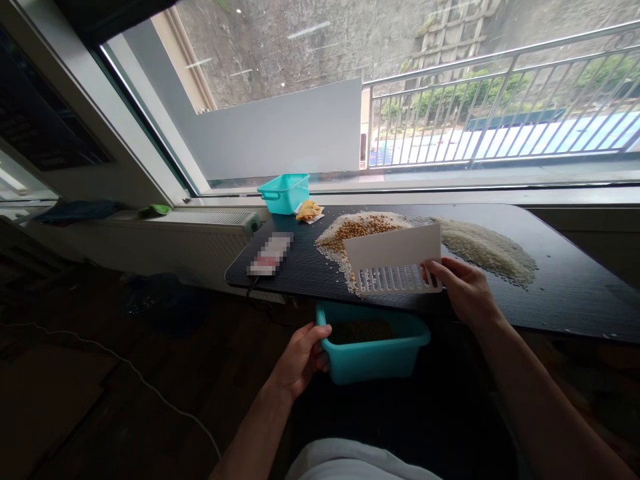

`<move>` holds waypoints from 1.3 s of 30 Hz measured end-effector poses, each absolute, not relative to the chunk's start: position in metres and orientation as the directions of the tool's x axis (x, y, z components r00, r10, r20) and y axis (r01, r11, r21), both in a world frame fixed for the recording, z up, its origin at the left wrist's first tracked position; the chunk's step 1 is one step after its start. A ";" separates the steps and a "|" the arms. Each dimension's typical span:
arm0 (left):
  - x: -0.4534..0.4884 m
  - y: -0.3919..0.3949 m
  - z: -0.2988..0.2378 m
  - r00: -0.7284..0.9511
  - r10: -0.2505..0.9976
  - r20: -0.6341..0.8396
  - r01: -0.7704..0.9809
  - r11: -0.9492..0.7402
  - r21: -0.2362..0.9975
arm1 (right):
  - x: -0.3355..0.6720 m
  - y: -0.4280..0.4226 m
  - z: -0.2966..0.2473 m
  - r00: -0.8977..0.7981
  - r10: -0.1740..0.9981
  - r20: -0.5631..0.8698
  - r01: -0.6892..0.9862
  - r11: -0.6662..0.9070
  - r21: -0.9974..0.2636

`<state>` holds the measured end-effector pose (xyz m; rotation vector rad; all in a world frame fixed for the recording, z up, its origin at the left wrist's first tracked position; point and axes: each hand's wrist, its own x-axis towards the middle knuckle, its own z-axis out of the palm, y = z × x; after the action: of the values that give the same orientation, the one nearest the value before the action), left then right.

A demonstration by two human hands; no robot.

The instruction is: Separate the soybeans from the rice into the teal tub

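Note:
My left hand [300,360] grips the left rim of a teal plastic bin [373,363], thumb over the edge. The bin is just below the table's front edge, with dark grains lying in its bottom. In my right hand [465,290] is a white slotted scoop [395,257], pinched at its right end. Its slots face the near side, above the front of a mixed heap of corn kernels [360,228] and white rice [330,243]. To the right lies a separate pile of rice [485,250]. Whether the scoop touches the heap, I cannot tell.
The dark table [565,287] stands against a window. At its back left are another teal bin [287,193] and a yellowish crumpled item [309,211]. A blurred-out flat device [270,255] with a cable lies at the left. A radiator [210,233] stands beyond.

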<state>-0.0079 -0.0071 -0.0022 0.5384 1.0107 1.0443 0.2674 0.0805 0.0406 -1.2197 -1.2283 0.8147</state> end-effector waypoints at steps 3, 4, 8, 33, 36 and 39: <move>-0.009 -0.007 -0.004 0.149 0.893 -0.426 -0.454 0.444 0.772 | 0.268 0.081 0.040 0.212 0.947 0.241 0.136 0.216 -0.967; -0.009 -0.007 -0.004 0.152 0.892 -0.426 -0.455 0.446 0.771 | 0.268 0.081 0.039 0.219 0.944 0.246 0.131 0.222 -0.966; -0.009 -0.006 -0.005 0.151 0.892 -0.426 -0.451 0.445 0.774 | 0.269 0.083 0.036 0.230 0.939 0.257 0.125 0.234 -0.964; -0.009 -0.006 -0.005 0.149 0.895 -0.421 -0.446 0.440 0.779 | 0.267 0.078 0.042 0.172 0.942 0.290 0.211 0.252 -0.944; -0.010 -0.006 -0.005 0.149 0.894 -0.423 -0.446 0.442 0.778 | 0.266 0.078 0.043 0.165 0.947 0.276 0.201 0.242 -0.949; -0.010 -0.007 -0.004 0.145 0.893 -0.426 -0.444 0.443 0.779 | 0.266 0.078 0.043 0.174 0.944 0.282 0.195 0.248 -0.949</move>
<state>-0.0098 -0.0066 -0.0035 0.5435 1.0134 1.0345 0.2657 0.0778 0.0435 -1.2141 -1.2958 0.7781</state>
